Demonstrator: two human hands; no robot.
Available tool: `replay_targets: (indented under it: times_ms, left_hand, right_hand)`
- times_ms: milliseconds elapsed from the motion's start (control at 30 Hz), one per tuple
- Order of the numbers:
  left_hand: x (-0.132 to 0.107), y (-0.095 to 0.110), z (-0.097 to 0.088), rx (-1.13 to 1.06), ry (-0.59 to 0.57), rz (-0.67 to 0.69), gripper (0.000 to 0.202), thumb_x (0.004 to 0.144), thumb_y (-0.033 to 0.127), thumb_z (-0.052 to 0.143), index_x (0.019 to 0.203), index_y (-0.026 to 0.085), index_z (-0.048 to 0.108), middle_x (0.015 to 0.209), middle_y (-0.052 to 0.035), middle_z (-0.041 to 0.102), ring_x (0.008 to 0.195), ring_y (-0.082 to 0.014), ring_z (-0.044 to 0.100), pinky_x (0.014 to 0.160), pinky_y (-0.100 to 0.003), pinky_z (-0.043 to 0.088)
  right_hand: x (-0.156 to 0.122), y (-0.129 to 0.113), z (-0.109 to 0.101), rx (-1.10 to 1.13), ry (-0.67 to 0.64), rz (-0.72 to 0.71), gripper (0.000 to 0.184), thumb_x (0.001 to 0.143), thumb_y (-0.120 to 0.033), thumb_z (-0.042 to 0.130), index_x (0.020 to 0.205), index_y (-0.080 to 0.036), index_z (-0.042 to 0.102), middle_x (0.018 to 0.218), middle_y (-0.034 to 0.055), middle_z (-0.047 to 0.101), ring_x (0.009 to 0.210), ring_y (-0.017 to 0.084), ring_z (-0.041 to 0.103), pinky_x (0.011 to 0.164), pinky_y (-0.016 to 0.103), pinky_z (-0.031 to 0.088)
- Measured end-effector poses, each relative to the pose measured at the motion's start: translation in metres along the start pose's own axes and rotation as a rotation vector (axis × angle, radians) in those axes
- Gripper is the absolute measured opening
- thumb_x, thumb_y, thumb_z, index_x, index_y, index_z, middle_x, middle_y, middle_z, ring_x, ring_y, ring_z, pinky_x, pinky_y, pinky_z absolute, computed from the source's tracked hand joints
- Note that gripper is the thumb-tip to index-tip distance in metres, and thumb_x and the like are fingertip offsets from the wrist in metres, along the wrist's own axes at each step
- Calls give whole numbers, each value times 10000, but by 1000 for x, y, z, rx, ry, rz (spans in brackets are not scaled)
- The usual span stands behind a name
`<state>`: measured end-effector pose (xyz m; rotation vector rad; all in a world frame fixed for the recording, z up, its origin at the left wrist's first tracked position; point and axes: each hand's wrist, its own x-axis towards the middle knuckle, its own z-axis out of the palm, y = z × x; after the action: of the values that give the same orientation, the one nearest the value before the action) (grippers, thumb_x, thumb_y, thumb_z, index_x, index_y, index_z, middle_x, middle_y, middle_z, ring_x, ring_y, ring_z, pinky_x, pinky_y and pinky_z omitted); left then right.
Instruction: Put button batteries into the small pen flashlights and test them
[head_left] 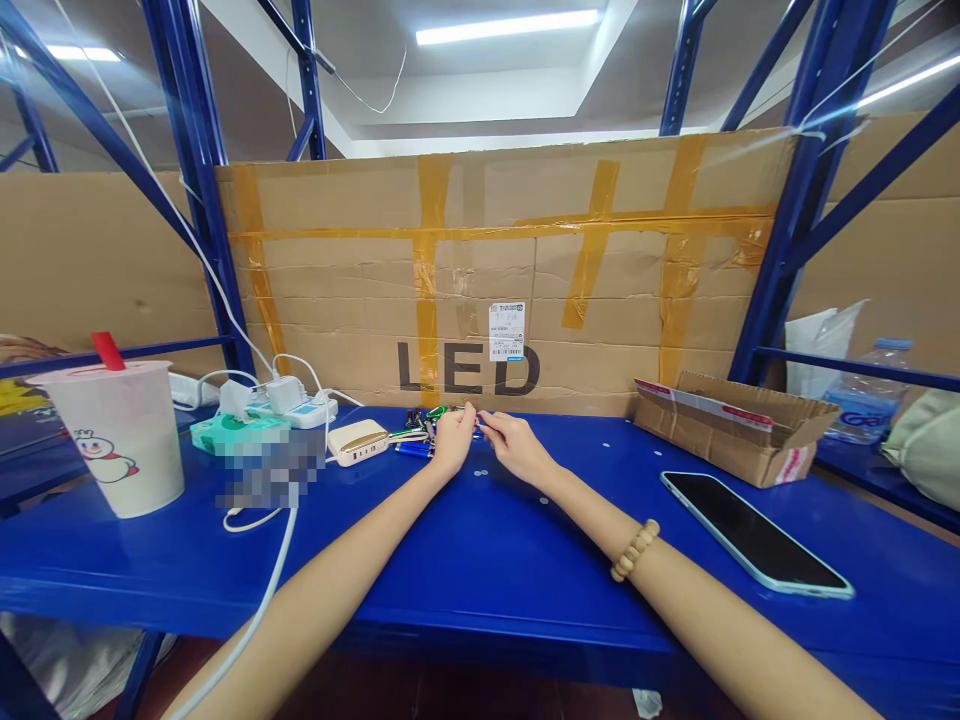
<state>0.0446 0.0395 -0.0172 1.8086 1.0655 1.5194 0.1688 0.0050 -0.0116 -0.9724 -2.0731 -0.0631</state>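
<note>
Fingers (469,413) of two hands (452,442) (519,448) in pinches on something indistinct (478,432); one phone (754,532), one cup (124,435).

A broad cardboard panel (345,300) is standing along the back of the blue desk (465,570), bearing strips of amber tape, a white label and the black letters LED. Just left of the panel a blue metal post (184,110) is rising, and a matching upright (806,200) is leaning into view on its right, slanting braces running off both. Past these, more brown cardboard is spreading to either side of the panel. Above it, a pale ceiling (487,100) is stepping up into a recess where a tube light (506,27) is glowing white. Below the panel, beneath the desk's front edge, a dark reddish floor (457,695) is showing.
</note>
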Motion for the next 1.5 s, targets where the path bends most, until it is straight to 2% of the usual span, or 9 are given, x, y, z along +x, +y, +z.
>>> replay_targets:
  times_ms: [133, 267, 400, 600, 767, 933, 1133, 1267, 1500]
  left_hand:
    - [-1, 2, 1, -37, -8, -41, 518, 743, 582, 311, 412, 184, 314, 388, 36, 289, 399, -75, 268, 440, -232, 221]
    - [0, -2, -1, 28, -3, 15, 515, 760, 554, 314, 409, 177, 330, 396, 34, 297, 410, -78, 275, 457, -234, 233]
    - [1, -4, -2, 140, 34, 83, 507, 781, 516, 315, 405, 176, 293, 395, 33, 281, 427, -83, 283, 478, -236, 234]
    - [0, -4, -1, 179, 50, 85, 500, 791, 509, 300, 422, 173, 314, 401, 27, 315, 439, -89, 313, 479, -235, 243]
    - [-2, 1, 2, -7, 11, 11, 500, 780, 537, 300, 439, 176, 354, 409, 20, 355, 434, -90, 348, 459, -231, 258]
    - [-7, 11, 2, -294, -100, -136, 374, 789, 380, 278, 484, 176, 352, 416, 40, 301, 388, -64, 262, 410, -211, 209]
    - [-8, 16, 1, -448, -290, -102, 177, 685, 229, 360, 518, 171, 353, 435, 57, 242, 380, -47, 181, 395, -207, 134]
    - [-5, 14, 3, -372, -311, -69, 104, 610, 146, 347, 509, 172, 342, 449, 45, 306, 405, -64, 255, 409, -212, 197]
    - [-5, 9, 3, 48, -299, 151, 78, 707, 134, 383, 679, 172, 446, 670, 3, 509, 657, -130, 458, 637, -250, 365]
  right_hand:
    - [1, 0, 0, 8, -16, -10, 236, 874, -170, 349, 824, -156, 579, 681, 29, 528, 615, 128, 496, 614, 238, 389]
    - [1, 0, 1, 13, -25, -12, 244, 876, -168, 341, 775, -164, 563, 671, 20, 515, 612, 123, 489, 612, 236, 388]
    - [1, -1, 2, 19, -2, 7, 230, 863, -155, 359, 780, -157, 574, 662, 20, 518, 607, 122, 494, 605, 233, 386]
    - [2, 0, 3, -3, 53, 37, 214, 853, -143, 380, 852, -163, 593, 686, 28, 543, 624, 127, 516, 616, 232, 390]
    - [1, -3, 5, -42, 68, 65, 218, 873, -168, 355, 856, -171, 572, 692, 32, 535, 637, 134, 522, 616, 230, 389]
    - [0, -5, 5, -29, 106, 80, 230, 863, -149, 338, 884, -178, 565, 703, 33, 522, 646, 142, 515, 605, 226, 382]
    - [0, -3, 6, -35, 189, 113, 261, 855, -155, 317, 883, -174, 575, 717, 42, 521, 644, 147, 503, 595, 235, 372]
    - [-1, 1, 5, -59, 207, 114, 269, 853, -151, 314, 925, -171, 572, 749, 47, 530, 664, 151, 511, 608, 237, 377]
    - [-1, 2, -1, -162, 211, 115, 274, 841, -119, 315, 965, -165, 556, 796, 59, 545, 724, 157, 533, 638, 233, 395]
